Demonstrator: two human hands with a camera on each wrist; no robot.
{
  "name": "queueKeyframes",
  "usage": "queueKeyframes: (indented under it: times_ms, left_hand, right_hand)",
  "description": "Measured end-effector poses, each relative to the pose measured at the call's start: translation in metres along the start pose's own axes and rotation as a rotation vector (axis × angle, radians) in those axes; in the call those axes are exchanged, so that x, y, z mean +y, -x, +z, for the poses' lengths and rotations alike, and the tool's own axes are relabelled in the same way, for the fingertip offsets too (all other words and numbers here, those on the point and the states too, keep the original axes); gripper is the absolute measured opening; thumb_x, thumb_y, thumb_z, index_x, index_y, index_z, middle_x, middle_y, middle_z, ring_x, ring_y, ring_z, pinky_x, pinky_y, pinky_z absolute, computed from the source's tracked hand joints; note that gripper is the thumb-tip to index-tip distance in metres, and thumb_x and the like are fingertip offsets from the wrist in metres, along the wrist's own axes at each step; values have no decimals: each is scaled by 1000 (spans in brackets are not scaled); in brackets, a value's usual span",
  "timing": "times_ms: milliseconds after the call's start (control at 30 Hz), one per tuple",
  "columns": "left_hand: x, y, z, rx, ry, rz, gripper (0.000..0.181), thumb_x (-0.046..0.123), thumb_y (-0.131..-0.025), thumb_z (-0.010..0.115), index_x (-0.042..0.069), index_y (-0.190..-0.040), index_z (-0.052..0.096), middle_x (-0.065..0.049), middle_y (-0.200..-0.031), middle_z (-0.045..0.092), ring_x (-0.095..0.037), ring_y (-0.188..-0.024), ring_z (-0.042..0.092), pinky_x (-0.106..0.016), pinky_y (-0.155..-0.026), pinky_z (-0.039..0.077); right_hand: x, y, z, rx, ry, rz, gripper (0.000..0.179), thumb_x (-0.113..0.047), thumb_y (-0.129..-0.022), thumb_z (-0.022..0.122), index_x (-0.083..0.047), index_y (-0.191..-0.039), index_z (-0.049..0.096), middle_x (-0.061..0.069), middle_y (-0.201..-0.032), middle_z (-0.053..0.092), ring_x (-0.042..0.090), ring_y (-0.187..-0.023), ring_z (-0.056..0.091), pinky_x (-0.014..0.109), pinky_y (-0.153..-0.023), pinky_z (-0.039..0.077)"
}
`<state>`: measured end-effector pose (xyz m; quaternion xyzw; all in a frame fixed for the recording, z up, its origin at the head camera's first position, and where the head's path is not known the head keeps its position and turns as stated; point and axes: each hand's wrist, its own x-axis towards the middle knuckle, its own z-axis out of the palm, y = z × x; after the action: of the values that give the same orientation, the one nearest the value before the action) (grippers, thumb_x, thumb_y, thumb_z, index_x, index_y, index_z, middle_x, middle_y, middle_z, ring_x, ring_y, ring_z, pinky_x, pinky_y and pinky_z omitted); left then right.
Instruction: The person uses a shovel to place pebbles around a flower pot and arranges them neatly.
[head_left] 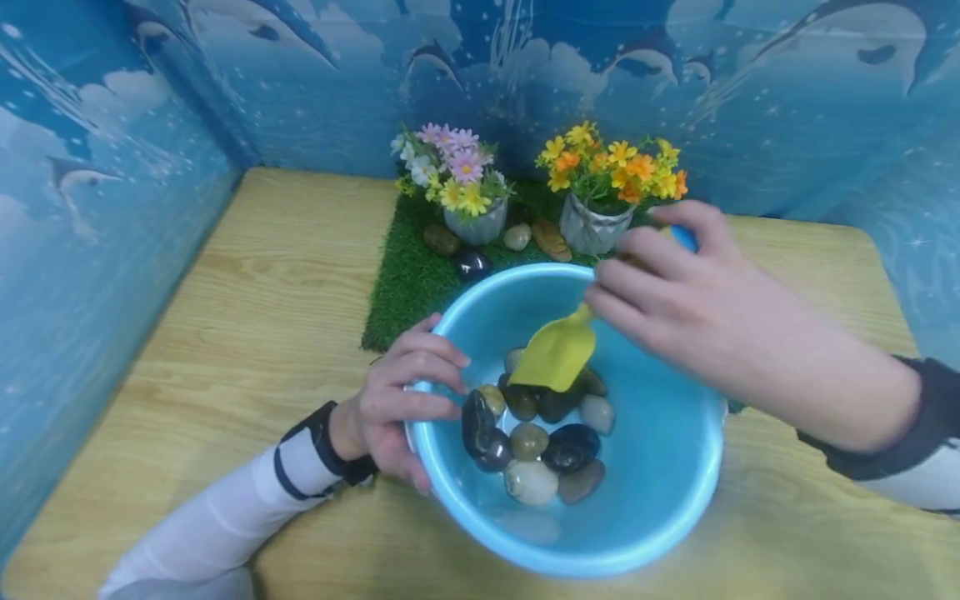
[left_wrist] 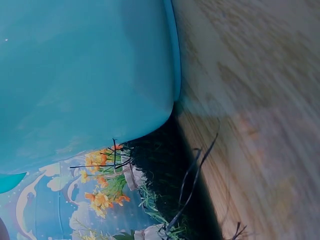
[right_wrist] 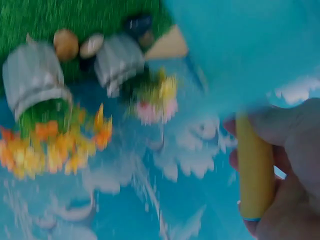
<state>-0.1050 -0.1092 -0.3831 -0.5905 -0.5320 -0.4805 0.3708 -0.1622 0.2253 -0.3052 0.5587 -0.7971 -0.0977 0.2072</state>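
My left hand [head_left: 405,400] grips the left rim of a light blue plastic basin [head_left: 652,467], with its fingers over the edge and its thumb outside. In the left wrist view the basin's outer wall [left_wrist: 85,75] fills the upper left. Above the basin's far right side, my right hand [head_left: 675,287] holds a small yellow toy shovel [head_left: 558,354] by its handle [right_wrist: 255,170]. The shovel's blade points down and left, overlapping the stones in the head view. Several smooth stones, among them a black one [head_left: 572,448] and a whitish one [head_left: 531,483], lie on the basin floor.
Behind the basin, a green turf mat [head_left: 408,287] bears a pot of pink and yellow flowers [head_left: 476,221] and a pot of orange-yellow flowers [head_left: 596,225]. Several stones, including a shiny black one [head_left: 473,265], lie between them. Blue dolphin-print sheets [head_left: 337,108] enclose the wooden table [head_left: 300,250].
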Motion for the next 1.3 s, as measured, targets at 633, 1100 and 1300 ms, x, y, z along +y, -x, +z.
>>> queueKeyframes:
  times_ms: [633, 1100, 1300]
  left_hand:
    - [1, 4, -2, -22, 7, -19, 56, 63, -93, 55, 8, -89, 65, -15, -93, 65, -34, -99, 56, -57, -114, 27]
    - [-1, 3, -1, -9, 31, -2, 56, 62, -93, 56, 7, -89, 65, -15, -92, 64, -34, -98, 56, -55, -115, 26]
    - [-1, 1, -2, -20, 29, -4, 56, 62, -94, 55, 7, -89, 64, -15, -91, 63, -34, -98, 56, -53, -116, 25]
  right_hand:
    - [-55, -57, -48, -260, 35, -70, 21, 0, -74, 84, -7, -82, 66, 7, -79, 56, 29, -82, 38, 50, -80, 40]
    - [-63, -58, -36, -302, -279, -114, 22, -12, -73, 86, -17, -79, 66, -6, -76, 52, 19, -79, 36, 41, -78, 34]
    - [-59, -57, -36, -275, -382, -81, 24, -3, -74, 81, -19, -84, 66, -9, -79, 52, 17, -81, 36, 41, -82, 34]
